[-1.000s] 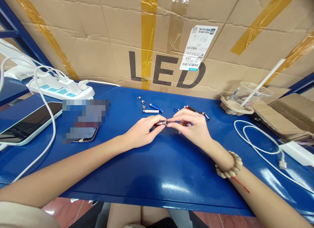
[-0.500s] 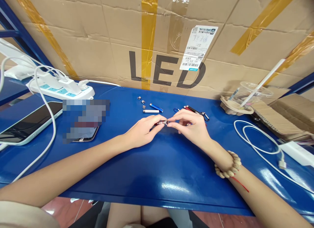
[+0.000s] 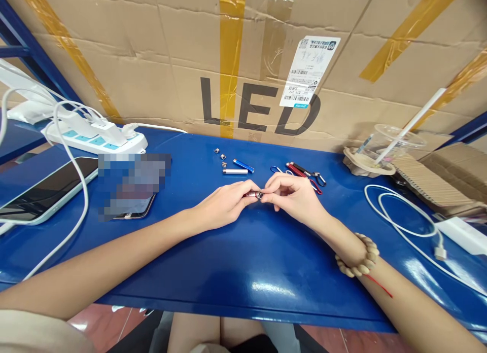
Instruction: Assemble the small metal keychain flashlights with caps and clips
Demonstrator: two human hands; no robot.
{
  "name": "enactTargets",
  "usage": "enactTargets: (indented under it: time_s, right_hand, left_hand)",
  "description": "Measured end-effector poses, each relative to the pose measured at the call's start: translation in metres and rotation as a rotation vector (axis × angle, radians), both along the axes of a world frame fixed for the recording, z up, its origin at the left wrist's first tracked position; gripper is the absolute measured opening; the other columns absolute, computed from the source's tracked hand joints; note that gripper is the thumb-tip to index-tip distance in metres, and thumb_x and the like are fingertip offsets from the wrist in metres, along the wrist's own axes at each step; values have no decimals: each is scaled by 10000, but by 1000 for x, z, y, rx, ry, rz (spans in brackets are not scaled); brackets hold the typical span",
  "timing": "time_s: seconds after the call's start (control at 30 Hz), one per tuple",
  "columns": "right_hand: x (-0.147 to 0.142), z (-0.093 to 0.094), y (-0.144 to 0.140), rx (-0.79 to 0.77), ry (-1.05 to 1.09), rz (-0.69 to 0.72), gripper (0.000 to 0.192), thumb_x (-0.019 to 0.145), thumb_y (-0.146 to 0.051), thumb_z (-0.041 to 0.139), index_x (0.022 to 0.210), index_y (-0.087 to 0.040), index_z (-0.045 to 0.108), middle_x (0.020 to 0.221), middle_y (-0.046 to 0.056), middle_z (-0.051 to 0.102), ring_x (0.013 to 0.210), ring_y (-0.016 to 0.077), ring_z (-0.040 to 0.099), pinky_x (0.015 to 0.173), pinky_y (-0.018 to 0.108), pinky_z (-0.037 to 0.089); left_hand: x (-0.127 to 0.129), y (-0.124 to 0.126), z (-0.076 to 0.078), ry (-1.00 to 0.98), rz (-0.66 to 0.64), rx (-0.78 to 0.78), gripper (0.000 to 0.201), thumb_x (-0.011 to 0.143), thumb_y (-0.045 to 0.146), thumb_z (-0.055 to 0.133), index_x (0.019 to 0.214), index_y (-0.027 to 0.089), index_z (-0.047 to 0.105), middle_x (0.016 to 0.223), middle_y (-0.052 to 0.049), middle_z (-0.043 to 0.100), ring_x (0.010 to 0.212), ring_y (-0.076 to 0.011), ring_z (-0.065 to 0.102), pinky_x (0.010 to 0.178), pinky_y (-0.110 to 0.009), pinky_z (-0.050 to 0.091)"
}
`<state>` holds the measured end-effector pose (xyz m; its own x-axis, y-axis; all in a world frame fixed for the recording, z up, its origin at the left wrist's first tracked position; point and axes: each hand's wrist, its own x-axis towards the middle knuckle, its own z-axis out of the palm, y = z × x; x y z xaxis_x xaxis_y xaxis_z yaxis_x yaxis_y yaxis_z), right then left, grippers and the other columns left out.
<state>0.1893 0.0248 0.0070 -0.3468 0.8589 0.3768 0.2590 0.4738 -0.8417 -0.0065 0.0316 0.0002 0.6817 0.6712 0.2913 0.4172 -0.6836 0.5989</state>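
My left hand (image 3: 224, 206) pinches a small red-and-silver tube (image 3: 254, 194) between thumb and forefinger, its length mostly hidden by the fingers. At the tube's right end, the thumb and forefinger of my right hand (image 3: 291, 196) are closed in a pinch; whatever lies between them is too small to make out. Behind the left hand, a silver tube (image 3: 235, 171) and a blue tube (image 3: 243, 165) lie on the blue table (image 3: 228, 272), beside several tiny metal pieces (image 3: 222, 156). Red and black tubes with clips (image 3: 300, 169) lie behind the right hand.
Two phones (image 3: 49, 188) (image 3: 139, 206) and a white power strip (image 3: 129, 144) with cables sit at left. At right are a clear cup (image 3: 395, 140) with a straw in a cardboard holder, a coiled white cable (image 3: 380, 218) and a white adapter (image 3: 462, 235). A large cardboard box (image 3: 171, 54) stands behind.
My hands stay together at the tube. The tube's right end has tilted slightly downward, and my right fingers have shifted a little lower against it.
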Motion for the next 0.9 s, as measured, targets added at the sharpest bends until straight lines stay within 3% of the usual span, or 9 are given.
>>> enactTargets:
  time_s: [0.3,0.9]
  right_hand:
    - [-3,3,-2,10,-79,-126,363,646,-495,726,665,-149,620,592,-16,589,374,74,521,405,221,404]
    - [-2,3,-2,156,-92,-126,227,701,-362,726,734,-141,684,706,13,624,391,43,500,405,211,406]
  left_hand:
    - [1,2,-1,-44,15,69,173,936,239,372,994,189,527,942,-9,621,843,-119,584,759,-205,433]
    - [2,3,-3,-22,64,103,226,944,262,341,1002,195,549,977,-27,632,900,-145,589,792,-242,453]
